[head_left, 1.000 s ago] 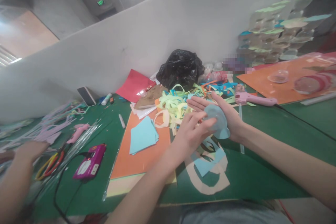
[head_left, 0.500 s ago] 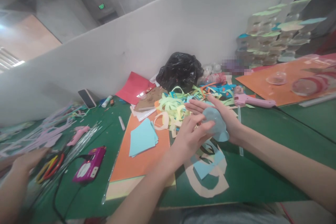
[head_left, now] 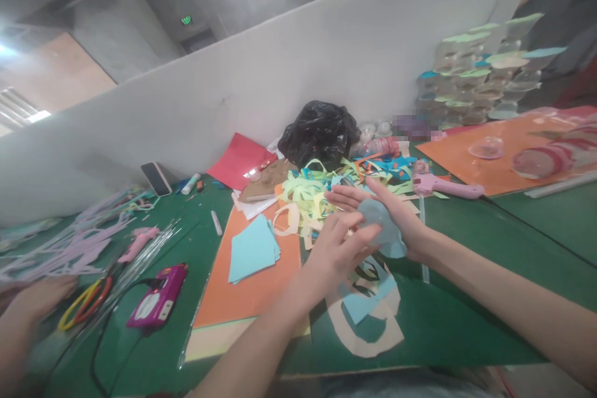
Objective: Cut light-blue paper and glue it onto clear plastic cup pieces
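My right hand [head_left: 389, 208] lies palm up above the green table [head_left: 466, 298] and carries a light blue paper disc with a clear dome [head_left: 380, 224] on it. The fingers of my left hand [head_left: 338, 245] press against the left side of that blue piece. Both hands hover over paper offcuts [head_left: 368, 317] in blue and beige. A heap of green and yellow paper strips [head_left: 310, 189] sits just behind the hands.
Light blue squares [head_left: 252, 249] lie on an orange sheet [head_left: 247, 289]. A pink glue gun [head_left: 441, 185] rests to the right, a black bag [head_left: 319, 130] behind. On the left are a magenta device [head_left: 156, 305], scissors [head_left: 81, 301] and another person's hand [head_left: 32, 298].
My hands have stayed together around the blue piece, shifting slightly. The other person's hand on the left has drawn back toward the near edge.
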`<state>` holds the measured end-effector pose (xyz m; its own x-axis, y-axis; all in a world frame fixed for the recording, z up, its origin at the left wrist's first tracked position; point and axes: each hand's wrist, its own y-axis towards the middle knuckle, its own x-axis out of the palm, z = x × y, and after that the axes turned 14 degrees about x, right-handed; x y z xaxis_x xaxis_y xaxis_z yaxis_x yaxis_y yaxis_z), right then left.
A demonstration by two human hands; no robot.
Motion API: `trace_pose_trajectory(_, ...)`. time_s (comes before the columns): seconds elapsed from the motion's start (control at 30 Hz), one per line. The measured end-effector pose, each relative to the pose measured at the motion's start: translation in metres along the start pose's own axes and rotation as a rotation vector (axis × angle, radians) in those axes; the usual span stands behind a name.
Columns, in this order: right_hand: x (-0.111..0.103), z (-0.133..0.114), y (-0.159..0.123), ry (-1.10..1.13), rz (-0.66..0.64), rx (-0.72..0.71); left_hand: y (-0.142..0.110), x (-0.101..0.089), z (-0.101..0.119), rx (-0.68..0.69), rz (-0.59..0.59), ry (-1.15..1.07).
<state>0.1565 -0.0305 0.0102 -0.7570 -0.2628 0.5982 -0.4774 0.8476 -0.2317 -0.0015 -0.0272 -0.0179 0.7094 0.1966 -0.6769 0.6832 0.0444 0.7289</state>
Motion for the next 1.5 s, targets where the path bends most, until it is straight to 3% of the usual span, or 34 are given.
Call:
trace_pose_trajectory(0.2, -0.003, -0.005, 0.002, 0.013, -0.01, 0.012, -0.002, 0.002, -0.003, 0.053, 0.01, 0.107)
trace_pose_trajectory(0.4, -0.006, -0.009, -0.003, -0.002, 0.071, 0.018, -0.004, 0.0, -0.006, -0.016, 0.01, 0.167)
trace_pose_trajectory(0.63, 0.0, -0.002, -0.002, 0.026, 0.003, 0.027, -0.003, 0.0, -0.007, -0.035, 0.012, 0.112)
trace_pose_trajectory(1.2, 0.003, -0.001, -0.003, 0.051, 0.021, 0.012, -0.005, -0.001, -0.006, -0.059, -0.004, 0.074)
trace_pose_trajectory(1.5, 0.002, 0.001, -0.004, -0.113, 0.071, 0.006, -0.006, 0.002, -0.01, -0.025, 0.008, 0.051)
